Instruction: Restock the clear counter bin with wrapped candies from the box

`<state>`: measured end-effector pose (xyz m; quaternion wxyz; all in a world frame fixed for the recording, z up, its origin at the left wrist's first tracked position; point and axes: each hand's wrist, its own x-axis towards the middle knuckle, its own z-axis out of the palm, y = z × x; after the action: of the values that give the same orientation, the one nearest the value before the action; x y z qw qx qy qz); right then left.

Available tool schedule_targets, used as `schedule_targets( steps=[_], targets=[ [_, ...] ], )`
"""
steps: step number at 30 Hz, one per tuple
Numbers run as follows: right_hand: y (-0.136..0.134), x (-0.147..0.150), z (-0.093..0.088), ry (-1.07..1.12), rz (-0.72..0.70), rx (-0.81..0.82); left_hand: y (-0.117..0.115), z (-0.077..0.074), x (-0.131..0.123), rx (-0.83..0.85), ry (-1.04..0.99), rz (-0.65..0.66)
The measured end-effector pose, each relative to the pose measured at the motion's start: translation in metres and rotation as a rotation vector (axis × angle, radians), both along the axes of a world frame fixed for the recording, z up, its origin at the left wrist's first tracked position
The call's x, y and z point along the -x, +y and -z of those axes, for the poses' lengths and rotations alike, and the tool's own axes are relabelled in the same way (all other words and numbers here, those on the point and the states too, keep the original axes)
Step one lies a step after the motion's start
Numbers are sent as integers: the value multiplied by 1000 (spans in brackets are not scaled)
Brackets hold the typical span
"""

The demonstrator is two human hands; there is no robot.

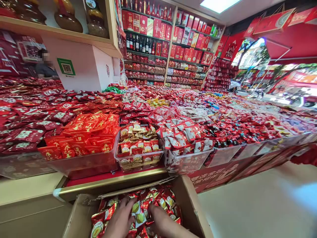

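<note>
Red and gold wrapped candies [97,228] with a yellow-green fruit picture fill an open cardboard box [194,205] in front of me. My left hand [121,216] lies over the candies on the left, its fingers apart and touching the wrappers. To its right, my right hand [159,218] reaches down into the same pile; its fingertips are hidden among the packets. Between both hands, a white and red packet [140,216] with the fruit picture shows. Behind the box stands a clear plastic bin [138,158] with small gold and red packets.
Another bin [81,165] of orange-red packets is left of it, and a bin [188,162] of white-and-red packets right. Heaps of wrapped sweets [235,119] spread behind. Shelves [170,43] hold bottles and red boxes. A person [44,67] is at the far left.
</note>
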<state>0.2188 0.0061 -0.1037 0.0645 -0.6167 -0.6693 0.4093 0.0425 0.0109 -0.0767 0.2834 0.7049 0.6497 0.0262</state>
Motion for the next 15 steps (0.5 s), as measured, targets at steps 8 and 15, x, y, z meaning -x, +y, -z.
schedule_targets(
  steps=[8, 15],
  targets=[
    [4, -26, -41, 252, 135, -206, -17, -7, -14, -198, -458, -98],
    [6, -17, -79, 963, 356, 8, -16, -38, -46, 150, -1173, -431]
  ],
)
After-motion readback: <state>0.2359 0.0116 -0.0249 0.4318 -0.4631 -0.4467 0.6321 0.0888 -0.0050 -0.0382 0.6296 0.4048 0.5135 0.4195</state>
